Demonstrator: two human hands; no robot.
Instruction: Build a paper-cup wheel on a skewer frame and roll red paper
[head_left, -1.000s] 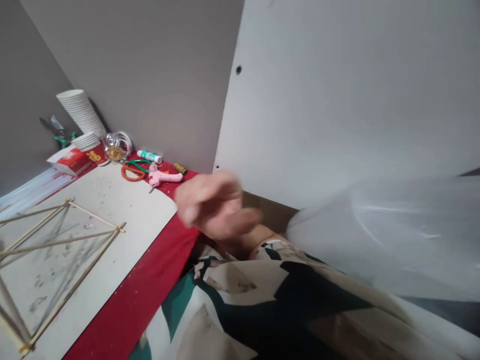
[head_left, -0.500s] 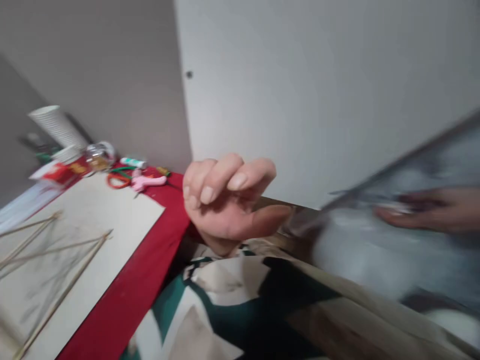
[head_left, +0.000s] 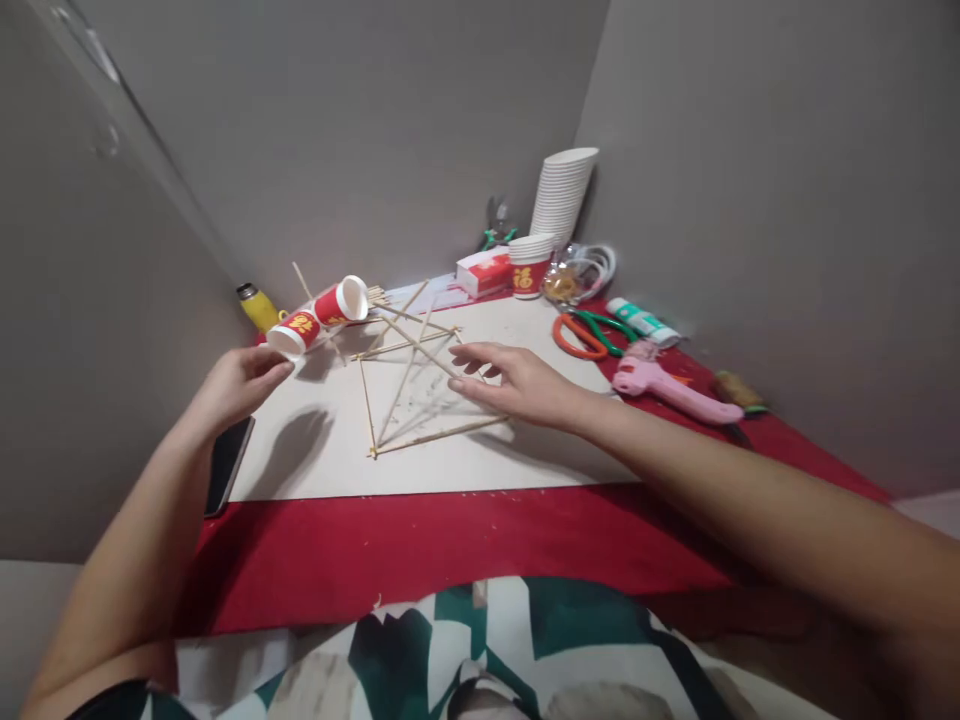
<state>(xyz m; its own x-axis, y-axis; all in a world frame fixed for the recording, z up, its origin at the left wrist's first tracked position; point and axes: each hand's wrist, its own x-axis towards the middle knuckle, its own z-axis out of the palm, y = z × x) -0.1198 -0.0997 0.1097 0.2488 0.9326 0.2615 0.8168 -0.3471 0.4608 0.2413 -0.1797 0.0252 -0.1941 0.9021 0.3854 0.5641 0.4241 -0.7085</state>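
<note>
My left hand (head_left: 244, 385) is at the left with thumb and fingers slightly apart, just in front of two red-and-white paper cups (head_left: 300, 328). The cups lie tilted, in line, with a thin wooden stick crossing behind them; whether my fingertips touch the nearer rim I cannot tell. In the middle, a frame of thin wooden sticks (head_left: 442, 434) rests on a white board (head_left: 307, 480), with some sticks rising to a slant. My right hand (head_left: 517, 385) reaches over the frame's right side, thumb and fingers apart, close to a slanting stick.
Scissors (head_left: 581, 338), a pink glue gun (head_left: 667, 388) and a white-green tube (head_left: 641, 320) lie at the right. Behind are stacked paper cups (head_left: 562, 195), a red-white box (head_left: 484, 272) and clear tape rolls (head_left: 581, 275). A yellow bottle (head_left: 257, 308) and dark phone (head_left: 229, 465) are left.
My view has swung left from the white panel to the table. Both my hands are now over the board; the blurred hand at the right edge is out of view.
</note>
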